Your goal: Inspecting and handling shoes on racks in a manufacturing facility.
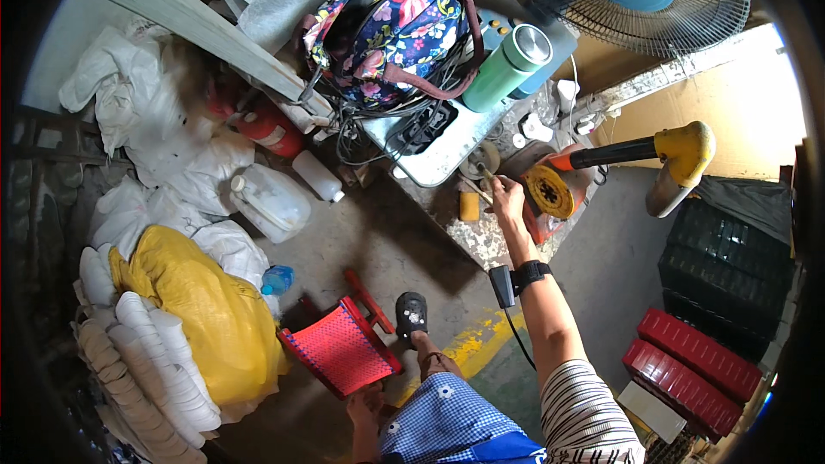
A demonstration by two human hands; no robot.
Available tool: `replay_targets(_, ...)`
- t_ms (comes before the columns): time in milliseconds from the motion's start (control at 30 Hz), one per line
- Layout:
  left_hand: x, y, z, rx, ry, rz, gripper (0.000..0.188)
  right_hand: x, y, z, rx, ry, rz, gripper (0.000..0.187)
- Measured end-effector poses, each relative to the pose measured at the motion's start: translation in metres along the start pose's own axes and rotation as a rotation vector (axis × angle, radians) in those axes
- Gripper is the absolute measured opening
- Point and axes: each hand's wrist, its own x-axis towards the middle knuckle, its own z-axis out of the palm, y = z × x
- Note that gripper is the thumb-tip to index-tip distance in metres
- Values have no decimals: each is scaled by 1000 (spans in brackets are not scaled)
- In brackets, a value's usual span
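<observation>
One right hand (507,195) over the worktop (475,239), grip narrow at a thin stick (475,188) just left of it; cannot tell if pinched. Yellow block (468,206) on stick's near side; yellow disc (560,204) right of hand. Green flask (501,76) farther off. Left hand (365,404) by red chair's (342,348) near edge; its grip unclear, cannot tell.

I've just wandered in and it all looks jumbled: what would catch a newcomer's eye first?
Probably the flowered bag at the top, with a green bottle just right of it. Next, the big yellow sack at lower left, and the red woven seat beside the dark shoe at lower centre.
</observation>
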Motion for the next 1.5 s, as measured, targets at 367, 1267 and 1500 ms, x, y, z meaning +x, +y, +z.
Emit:
replay_targets(367, -1, 5, -3, 24, -11, 42, 22, 5, 1, 9, 201, 56, 73, 36)
replay_targets(1267, -22, 2, 12, 30, -9, 75, 20, -29, 31, -25, 737, 20, 297, 27)
replay_targets(1500, -28, 0, 10, -69, -13, 115, 20, -34, 18, -25, 696, 94, 327, 33)
